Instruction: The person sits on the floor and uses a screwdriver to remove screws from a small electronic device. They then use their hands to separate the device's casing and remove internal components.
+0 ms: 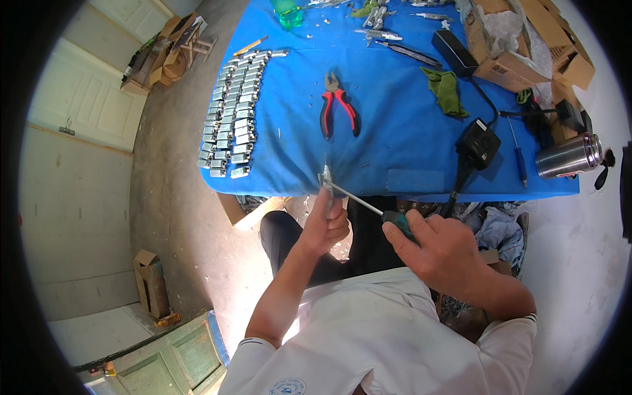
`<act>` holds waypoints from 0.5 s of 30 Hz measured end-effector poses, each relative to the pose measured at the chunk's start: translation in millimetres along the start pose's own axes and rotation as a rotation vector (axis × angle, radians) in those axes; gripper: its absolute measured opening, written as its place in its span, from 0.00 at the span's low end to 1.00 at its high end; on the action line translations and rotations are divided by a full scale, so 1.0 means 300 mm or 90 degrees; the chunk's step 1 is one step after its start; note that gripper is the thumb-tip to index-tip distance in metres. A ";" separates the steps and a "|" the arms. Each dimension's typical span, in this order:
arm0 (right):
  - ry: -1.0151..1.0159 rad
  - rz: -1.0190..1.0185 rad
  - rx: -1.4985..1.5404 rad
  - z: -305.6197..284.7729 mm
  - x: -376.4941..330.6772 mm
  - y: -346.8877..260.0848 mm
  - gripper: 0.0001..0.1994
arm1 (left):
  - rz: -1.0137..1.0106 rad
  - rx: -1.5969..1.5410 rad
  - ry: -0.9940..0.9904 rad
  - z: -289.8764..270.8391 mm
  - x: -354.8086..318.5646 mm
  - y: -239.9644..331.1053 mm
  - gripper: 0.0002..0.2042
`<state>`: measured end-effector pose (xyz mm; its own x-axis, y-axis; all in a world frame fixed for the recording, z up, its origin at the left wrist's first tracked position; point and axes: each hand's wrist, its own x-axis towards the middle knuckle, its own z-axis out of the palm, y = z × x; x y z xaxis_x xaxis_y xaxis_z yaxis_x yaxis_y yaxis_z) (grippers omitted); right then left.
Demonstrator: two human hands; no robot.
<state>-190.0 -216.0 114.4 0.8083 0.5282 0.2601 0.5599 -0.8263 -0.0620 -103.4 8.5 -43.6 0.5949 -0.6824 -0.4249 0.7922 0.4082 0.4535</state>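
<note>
Filling the upper middle of your view is the desk (395, 125), covered in blue cloth, its near edge just beyond your lap. At its far right stands an open carton (503, 70) with clear wrapping inside. Along the left side, metal blocks (225, 127) lie closely set in columns running away from you. Your right hand (438, 253) is at the near edge, fingers curled firmly; your left hand (324, 227), to its left, is likewise clenched, thumb pointing away from you. A steel flask (569, 157) occupies the near right corner. Beyond your hands, near the middle of the cloth, pliers (334, 91) with red and black handles lie with their jaws pointing away from you. To their right, farther off, is a black adapter (454, 52), with a green rag (446, 90) just on its near side. Grasped in your right fingers is the dark green handle of a screwdriver (359, 199), its shaft slanting leftward and away from you. Smallest is the slim grey part (327, 176) gripped in your left fingers at the desk's near edge, its pale tip pointing away. The screwdriver's end reaches the part; the exact contact is too small to tell.
</note>
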 end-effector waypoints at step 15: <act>0.133 0.247 0.180 -0.133 0.129 0.102 0.12 | -0.001 -0.186 -0.136 -0.053 0.009 -0.014 0.30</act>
<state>-149.0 -228.7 161.0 0.9285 0.1200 0.3515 0.2777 -0.8527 -0.4425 -103.0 14.5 -59.2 0.5755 -0.7824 -0.2378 0.8174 0.5413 0.1971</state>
